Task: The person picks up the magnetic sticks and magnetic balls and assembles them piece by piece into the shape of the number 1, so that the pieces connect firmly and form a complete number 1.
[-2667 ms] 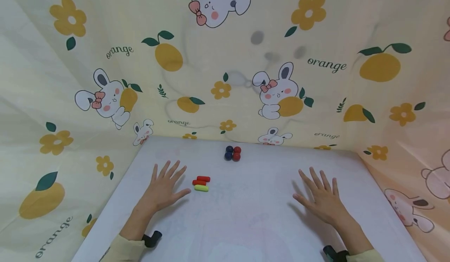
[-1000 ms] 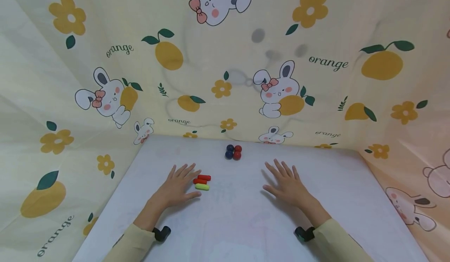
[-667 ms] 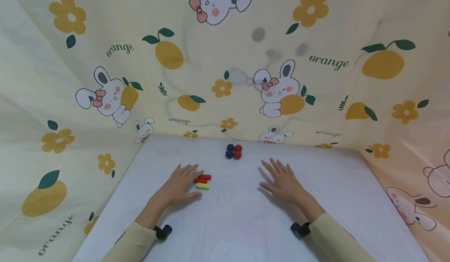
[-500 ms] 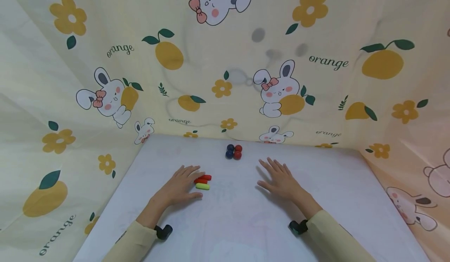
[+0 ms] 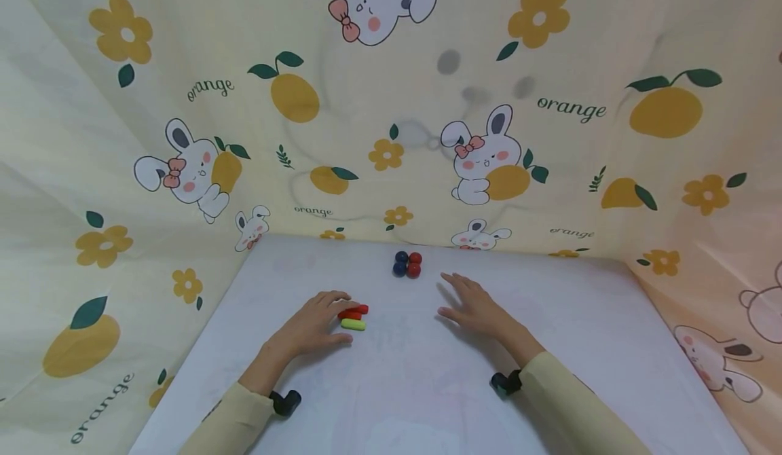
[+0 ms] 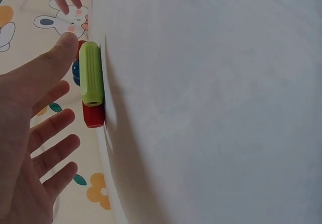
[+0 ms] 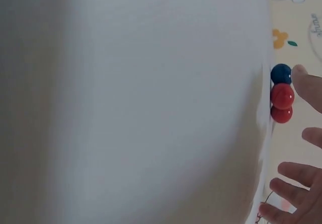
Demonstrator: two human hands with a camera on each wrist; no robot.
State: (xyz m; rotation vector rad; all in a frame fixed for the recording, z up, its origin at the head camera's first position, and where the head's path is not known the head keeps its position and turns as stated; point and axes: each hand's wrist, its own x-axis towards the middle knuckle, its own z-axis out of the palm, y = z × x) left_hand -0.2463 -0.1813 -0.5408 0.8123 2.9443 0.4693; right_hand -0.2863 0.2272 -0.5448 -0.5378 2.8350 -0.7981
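Note:
Two red pieces (image 5: 351, 316) and a yellow-green piece (image 5: 353, 324) lie side by side left of the table's middle. My left hand (image 5: 314, 326) hovers at their left, fingers spread and slightly bent, partly covering the red ones in the head view. In the left wrist view the ribbed green piece (image 6: 91, 73) stands beyond the thumb, a red end (image 6: 93, 114) behind it. Two dark blue balls (image 5: 400, 269) and two red balls (image 5: 413, 270) sit together near the back edge. My right hand (image 5: 476, 307), relaxed and holding nothing, is to their right; the right wrist view shows a red ball (image 7: 282, 96) past its thumb.
The white table (image 5: 403, 401) reaches back to a hanging cloth (image 5: 366, 88) printed with rabbits, oranges and flowers. The same cloth rises along the left and right sides. A small black device (image 5: 286, 403) is at the left wrist, another (image 5: 506, 384) at the right.
Both hands have moved inward, my left toward the small pieces and my right leftward toward the balls. Their fingers have bent a little more. The pieces and balls stay where they were.

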